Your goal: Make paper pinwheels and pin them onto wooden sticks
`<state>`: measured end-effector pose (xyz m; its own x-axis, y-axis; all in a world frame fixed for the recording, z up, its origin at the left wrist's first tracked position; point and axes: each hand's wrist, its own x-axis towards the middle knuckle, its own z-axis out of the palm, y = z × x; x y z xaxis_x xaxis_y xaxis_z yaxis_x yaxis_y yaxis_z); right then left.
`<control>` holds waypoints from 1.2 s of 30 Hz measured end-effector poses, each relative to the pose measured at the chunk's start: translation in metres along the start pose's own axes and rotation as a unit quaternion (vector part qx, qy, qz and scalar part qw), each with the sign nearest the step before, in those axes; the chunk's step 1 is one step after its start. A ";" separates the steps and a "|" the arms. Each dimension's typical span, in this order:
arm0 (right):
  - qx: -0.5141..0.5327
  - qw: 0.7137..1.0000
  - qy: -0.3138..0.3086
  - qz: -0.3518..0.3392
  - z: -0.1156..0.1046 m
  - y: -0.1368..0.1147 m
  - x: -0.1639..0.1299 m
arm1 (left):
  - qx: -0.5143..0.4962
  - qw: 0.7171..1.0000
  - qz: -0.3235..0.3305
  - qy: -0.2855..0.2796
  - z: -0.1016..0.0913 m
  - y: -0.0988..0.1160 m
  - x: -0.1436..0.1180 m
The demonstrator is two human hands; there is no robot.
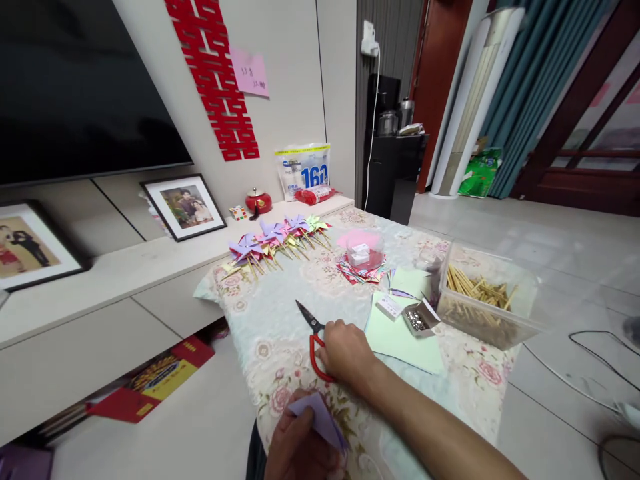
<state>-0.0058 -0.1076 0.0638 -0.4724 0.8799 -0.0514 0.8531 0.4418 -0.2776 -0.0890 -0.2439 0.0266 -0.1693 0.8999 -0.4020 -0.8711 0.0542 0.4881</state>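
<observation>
1. Only one angle here, the head view, and it's a busy flowery tablecloth point(273, 317). Down at the near edge, the left hand point(295, 440) has a folded piece of purple paper point(320, 415) pinched, thumb pressed on top.
2. Right hand point(346, 350) is curled around the red handles of the scissors point(313, 321), just beyond that paper. Blades look closed and point away from the person. Can't tell if any fingers go through the loops.
3. Biggest container: a see-through plastic bin point(500, 327) at the right side of the table, with a loose pile of thin wooden sticks point(477, 290) in it.
4. Just left of the bin there's a little open box point(429, 321), flap up, full of small shiny metal bits point(415, 320). It sits on pale green paper point(405, 350), next to a small white box point(389, 307) that looks closed.
5. Farther back, a round clear tub point(375, 260) stands on red striped paper point(350, 272). Looks like another white carton is inside.
6. Pinwheels point(247, 247) on sticks lie in a row at the far left. On the cabinet behind: a plump white bag point(304, 170) printed "160", contents hidden, and a lidded red pot point(258, 200).
</observation>
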 end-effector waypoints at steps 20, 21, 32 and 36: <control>0.611 0.756 0.234 0.020 -0.012 0.105 0.026 | 0.221 0.956 0.183 -0.061 0.105 -0.010 0.141; 0.616 0.756 0.224 0.013 -0.012 0.104 0.026 | 0.235 0.952 0.184 -0.069 0.100 -0.012 0.143; 0.710 0.686 0.144 0.061 -0.013 0.098 0.030 | 0.232 0.952 0.149 -0.129 0.091 -0.014 0.136; 0.750 0.644 0.120 0.095 -0.013 0.099 0.029 | 0.191 0.962 0.113 -0.157 0.100 -0.010 0.126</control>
<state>0.0673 -0.0361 0.0471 -0.1894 0.9743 -0.1222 -0.3674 -0.1857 -0.9113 -0.0554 -0.0875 0.0489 -0.1356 0.9904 -0.0277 -0.5854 -0.0576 0.8087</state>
